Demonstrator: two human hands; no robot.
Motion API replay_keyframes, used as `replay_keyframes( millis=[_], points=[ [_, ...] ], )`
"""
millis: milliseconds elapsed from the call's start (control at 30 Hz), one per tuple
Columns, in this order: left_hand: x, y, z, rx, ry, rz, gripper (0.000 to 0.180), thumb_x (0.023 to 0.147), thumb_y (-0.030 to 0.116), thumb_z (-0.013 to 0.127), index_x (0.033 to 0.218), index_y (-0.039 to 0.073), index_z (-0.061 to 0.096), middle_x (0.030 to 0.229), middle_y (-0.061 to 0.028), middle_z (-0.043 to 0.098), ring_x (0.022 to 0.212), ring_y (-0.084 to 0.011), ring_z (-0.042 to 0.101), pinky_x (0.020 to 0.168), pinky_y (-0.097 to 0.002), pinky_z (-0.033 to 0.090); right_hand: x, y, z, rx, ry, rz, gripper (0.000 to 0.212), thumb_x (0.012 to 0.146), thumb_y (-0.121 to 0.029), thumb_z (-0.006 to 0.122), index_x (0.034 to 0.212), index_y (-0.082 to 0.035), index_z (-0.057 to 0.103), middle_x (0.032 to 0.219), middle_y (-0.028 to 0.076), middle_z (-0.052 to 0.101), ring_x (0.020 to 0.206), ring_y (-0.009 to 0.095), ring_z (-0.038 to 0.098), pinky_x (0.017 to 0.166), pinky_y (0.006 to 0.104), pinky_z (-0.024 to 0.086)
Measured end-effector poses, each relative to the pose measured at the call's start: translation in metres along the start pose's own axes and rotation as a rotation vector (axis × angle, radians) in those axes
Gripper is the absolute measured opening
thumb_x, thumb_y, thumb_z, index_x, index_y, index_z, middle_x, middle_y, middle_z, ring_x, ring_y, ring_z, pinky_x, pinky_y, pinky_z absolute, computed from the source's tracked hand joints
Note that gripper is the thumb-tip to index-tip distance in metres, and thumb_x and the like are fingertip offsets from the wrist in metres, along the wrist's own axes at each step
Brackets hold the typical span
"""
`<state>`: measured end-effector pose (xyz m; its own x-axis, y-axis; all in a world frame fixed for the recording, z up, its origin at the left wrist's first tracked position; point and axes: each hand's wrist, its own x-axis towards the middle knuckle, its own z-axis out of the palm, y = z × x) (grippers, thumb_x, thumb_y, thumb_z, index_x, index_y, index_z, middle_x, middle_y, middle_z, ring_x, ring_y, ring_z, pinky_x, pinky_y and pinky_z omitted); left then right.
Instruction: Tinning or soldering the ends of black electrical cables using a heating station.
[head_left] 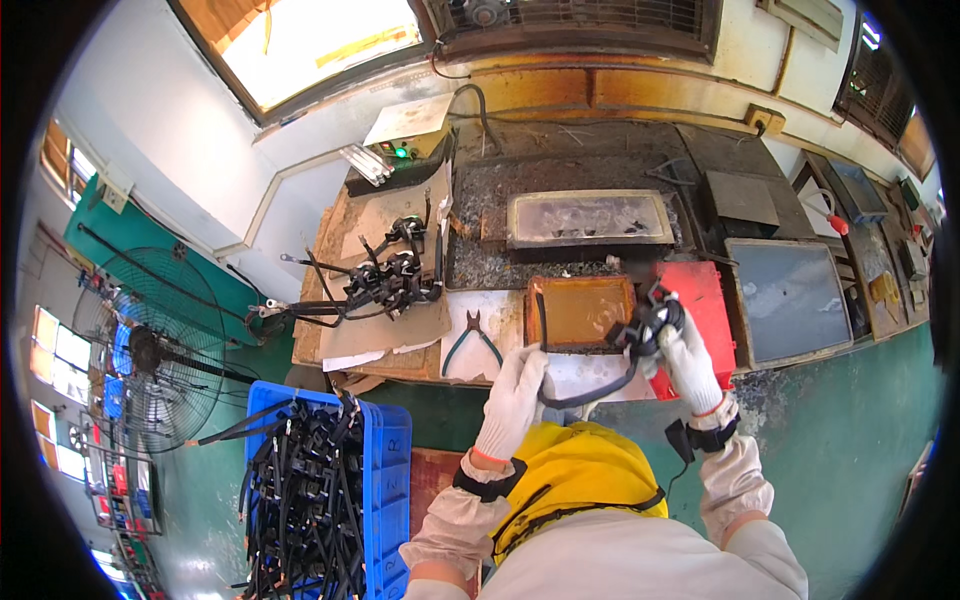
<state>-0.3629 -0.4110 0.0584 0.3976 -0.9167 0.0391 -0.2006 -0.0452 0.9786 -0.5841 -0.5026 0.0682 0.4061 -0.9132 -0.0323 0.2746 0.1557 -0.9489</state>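
In white gloves, both my hands hold one black cable assembly above the front edge of the workbench. My left hand is closed around the thick black cable, whose free end points up past the fingers. My right hand grips the bulky black connector part at the other end, and the cable sags in a curve between the hands. Just beyond it lies a shallow rusty-rimmed tray with amber liquid. Behind that tray is a rectangular metal pot with a greyish, silvery surface.
Pliers lie on white paper left of the tray. Several black cable assemblies sit on cardboard. A blue crate full of black cables stands lower left. A red box, a grey-topped tray and a fan flank the bench.
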Motion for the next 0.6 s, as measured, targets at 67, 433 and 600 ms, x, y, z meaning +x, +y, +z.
replay_keyframes(
  millis=[67,433,600],
  points=[
    [0.009,0.015,0.003,-0.12,-0.056,-0.146,0.039,0.092,0.033,0.047,0.117,0.004,0.052,0.066,-0.0018,0.052,0.045,-0.0057,0.039,0.042,-0.0195,0.034,0.017,-0.008,-0.001,0.062,-0.015,-0.071,0.023,0.096,-0.018,0.04,0.114,-0.004,0.042,0.081,0.006,0.056,0.063,0.014,0.056,0.055,0.0262,0.047],
    [0.058,0.031,0.045,-0.351,-0.146,-0.112,0.06,0.087,0.024,0.059,0.135,0.002,0.031,0.079,0.0001,0.052,0.06,-0.0054,0.043,0.051,-0.0206,0.038,0.094,0.025,-0.062,0.164,-0.072,-0.225,0.031,0.092,-0.029,0.052,0.111,-0.006,0.044,0.084,0.004,0.057,0.067,0.016,0.057,0.055,0.0245,0.047],
    [0.07,0.027,0.055,-0.247,-0.181,-0.141,0.059,0.088,0.026,0.057,0.135,0.004,0.032,0.086,-0.0031,0.057,0.069,-0.0066,0.05,0.059,-0.0199,0.043,0.097,0.036,-0.077,-0.046,0.066,-0.225,0.032,0.091,-0.036,0.052,0.106,-0.008,0.049,0.076,0.0,0.055,0.059,0.007,0.049,0.051,0.019,0.039]
  ],
)
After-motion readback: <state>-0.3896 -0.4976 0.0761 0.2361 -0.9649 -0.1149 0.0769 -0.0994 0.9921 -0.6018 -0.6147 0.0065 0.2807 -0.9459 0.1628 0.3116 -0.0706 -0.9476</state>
